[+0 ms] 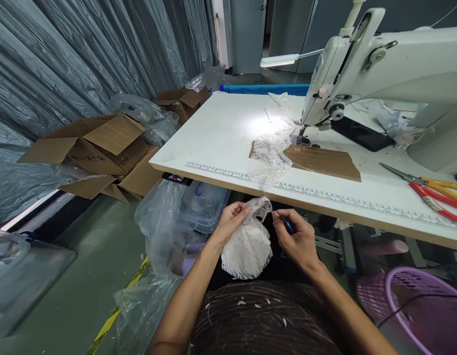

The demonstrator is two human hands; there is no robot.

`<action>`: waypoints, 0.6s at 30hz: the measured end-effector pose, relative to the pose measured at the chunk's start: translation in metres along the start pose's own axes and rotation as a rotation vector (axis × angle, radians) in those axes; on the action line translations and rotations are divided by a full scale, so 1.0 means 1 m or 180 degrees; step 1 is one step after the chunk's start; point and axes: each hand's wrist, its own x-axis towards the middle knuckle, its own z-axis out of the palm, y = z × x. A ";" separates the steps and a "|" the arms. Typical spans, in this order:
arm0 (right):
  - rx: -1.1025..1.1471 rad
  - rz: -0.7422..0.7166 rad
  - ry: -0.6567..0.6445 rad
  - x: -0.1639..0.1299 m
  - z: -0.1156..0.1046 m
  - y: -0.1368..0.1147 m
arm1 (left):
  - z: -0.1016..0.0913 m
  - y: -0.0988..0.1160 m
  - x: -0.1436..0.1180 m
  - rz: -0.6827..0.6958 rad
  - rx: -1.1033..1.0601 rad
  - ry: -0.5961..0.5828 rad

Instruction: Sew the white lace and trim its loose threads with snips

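My left hand (231, 222) pinches the edge of a bunch of white lace (247, 244) that hangs in my lap below the table's front edge. My right hand (297, 238) is closed on a small blue-handled tool (287, 226), its tip pointing at the lace just beside my left fingers. More white lace (274, 143) trails over the white table (221, 133) to the needle of a white sewing machine (379, 64), where it lies on a piece of brown card (324, 160).
Red and yellow scissors (431, 192) and a black phone (363, 134) lie on the table at right. Open cardboard boxes (102, 148) and clear plastic bags (165, 222) stand on the floor at left. A purple basket (424, 305) sits lower right.
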 end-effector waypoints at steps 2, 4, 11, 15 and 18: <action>0.0077 0.0131 -0.0112 0.005 -0.002 -0.006 | 0.000 0.009 -0.012 0.0295 0.0461 0.0339; 0.0116 0.0274 -0.0262 0.011 -0.003 -0.013 | -0.001 0.021 -0.024 0.0909 0.1224 0.0599; 0.0191 0.0641 -0.0684 0.030 0.010 -0.025 | -0.005 0.043 -0.033 0.2620 0.2485 -0.0329; 0.0382 0.0601 -0.0690 0.037 0.015 -0.026 | -0.012 0.046 -0.023 0.2512 0.1904 0.0315; 0.0393 0.0492 -0.0587 0.036 0.013 -0.023 | -0.018 0.050 -0.020 0.2346 0.1597 0.0404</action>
